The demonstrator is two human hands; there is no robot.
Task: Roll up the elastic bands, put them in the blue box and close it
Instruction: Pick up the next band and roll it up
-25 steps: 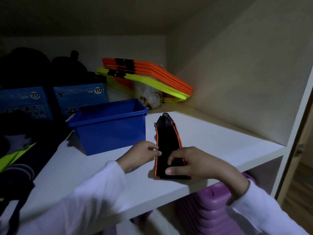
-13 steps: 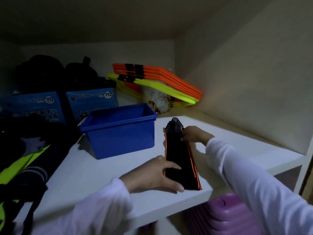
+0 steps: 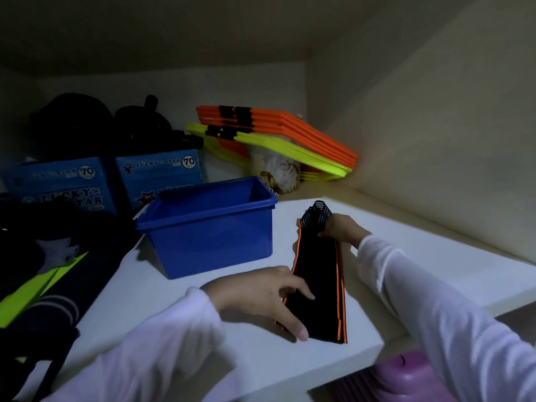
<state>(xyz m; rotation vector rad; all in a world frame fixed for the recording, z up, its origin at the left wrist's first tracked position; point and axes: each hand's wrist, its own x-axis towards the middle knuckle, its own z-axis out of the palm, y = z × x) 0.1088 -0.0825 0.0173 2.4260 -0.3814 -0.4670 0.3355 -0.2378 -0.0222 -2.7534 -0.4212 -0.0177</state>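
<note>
Left hand (image 3: 261,297) flat, pinning my soft, light, limp elastic band (image 3: 320,285) near the shelf's (image 3: 174,314) front edge; right hand (image 3: 340,229) pinches its far end, best roll-start.

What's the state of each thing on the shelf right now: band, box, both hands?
Band: flat on the shelf, unrolled.
Box: open, no lid on; inside mostly hidden.
Left hand: pressing the band's near end flat.
Right hand: pinching the band's far end.
Hoops: stacked, leaning in the back corner.
</note>
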